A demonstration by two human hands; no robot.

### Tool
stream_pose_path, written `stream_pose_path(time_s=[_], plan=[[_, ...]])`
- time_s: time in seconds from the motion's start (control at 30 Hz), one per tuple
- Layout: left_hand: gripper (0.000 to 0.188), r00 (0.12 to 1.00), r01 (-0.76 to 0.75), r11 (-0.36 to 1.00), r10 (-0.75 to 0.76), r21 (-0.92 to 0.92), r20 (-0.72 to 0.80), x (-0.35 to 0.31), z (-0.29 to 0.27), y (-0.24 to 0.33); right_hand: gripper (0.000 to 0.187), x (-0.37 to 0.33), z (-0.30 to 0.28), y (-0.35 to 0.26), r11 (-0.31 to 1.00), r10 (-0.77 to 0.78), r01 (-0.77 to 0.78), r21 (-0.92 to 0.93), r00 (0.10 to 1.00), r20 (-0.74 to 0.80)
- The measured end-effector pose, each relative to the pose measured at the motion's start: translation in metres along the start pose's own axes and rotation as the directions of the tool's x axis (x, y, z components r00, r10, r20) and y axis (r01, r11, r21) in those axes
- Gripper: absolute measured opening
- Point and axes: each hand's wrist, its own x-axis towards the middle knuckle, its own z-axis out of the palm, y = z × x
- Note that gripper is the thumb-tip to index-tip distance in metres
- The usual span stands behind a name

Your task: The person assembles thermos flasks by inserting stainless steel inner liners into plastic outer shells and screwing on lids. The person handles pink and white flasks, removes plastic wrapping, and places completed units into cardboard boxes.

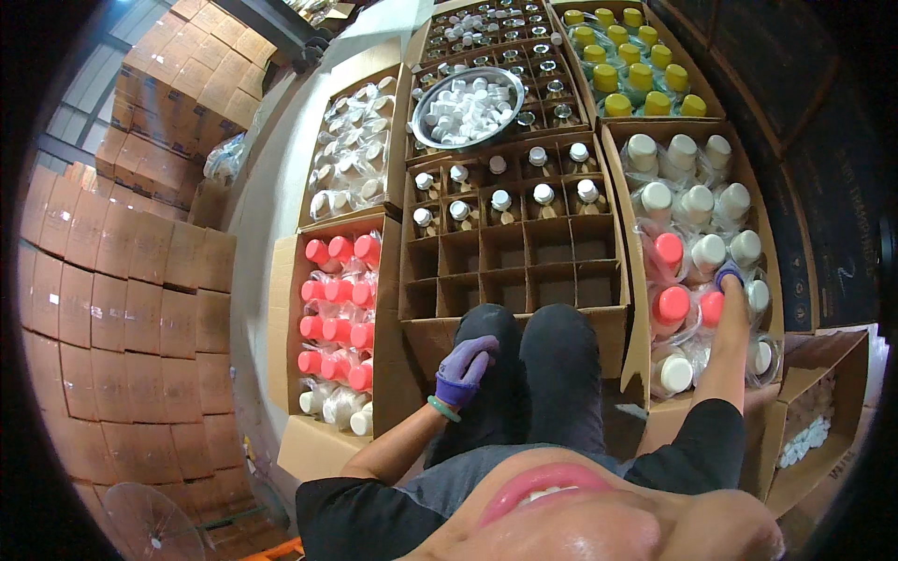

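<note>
My left hand [466,368], in a purple glove with a green bangle at the wrist, rests on my left knee with its fingers laid over the dark trousers, holding nothing. My right hand [729,273], gloved alike, reaches down among plastic-wrapped bottles in the right carton [639,374]. It is beside a white-capped bottle [708,252] and a pink-capped bottle [712,309]; its fingers are mostly hidden. Before my knees stands a divided carton [510,321], where several white-capped small bottles [500,200] fill the far cells and the near cells hold none.
A metal bowl [430,140] of white caps sits on the farther divided carton. At left are cartons of pink-capped bottles [338,329] and wrapped bottles [351,150]. Yellow-capped bottles [630,77] stand far right. Stacked boxes [131,309] and a fan [154,540] are left, a box of white pieces [806,439] right.
</note>
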Motion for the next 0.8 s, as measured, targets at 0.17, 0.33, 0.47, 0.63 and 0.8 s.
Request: stream_pose_path(time_s=[0.17,0.33,0.47,0.63,0.8], plan=[[0.024,1.0,-0.014,1.0,0.014,0.017,-0.027,-0.01,0.001,-0.007,0.027,-0.009,-0.003,0.004,1.0,-0.002,0.002,-0.002,1.0,0.003],[0.024,1.0,-0.011,1.0,0.011,-0.014,-0.029,-0.009,-0.004,-0.009,0.021,-0.02,-0.004,0.006,1.0,0.016,-0.016,0.02,1.0,-0.017],[0.024,0.999,-0.038,0.999,0.037,-0.017,-0.023,-0.009,-0.01,-0.009,0.017,-0.027,-0.004,0.015,0.997,0.028,-0.024,0.066,0.998,-0.055],[0.025,0.999,0.035,0.998,-0.036,-0.053,-0.028,-0.013,-0.008,-0.016,0.013,-0.029,0.008,0.042,0.994,0.035,-0.022,0.108,0.991,-0.126],[0.03,0.996,0.093,0.985,-0.094,-0.142,0.004,-0.014,0.0,-0.009,0.012,-0.015,-0.042,0.062,0.944,0.034,0.086,0.317,0.935,-0.354]])
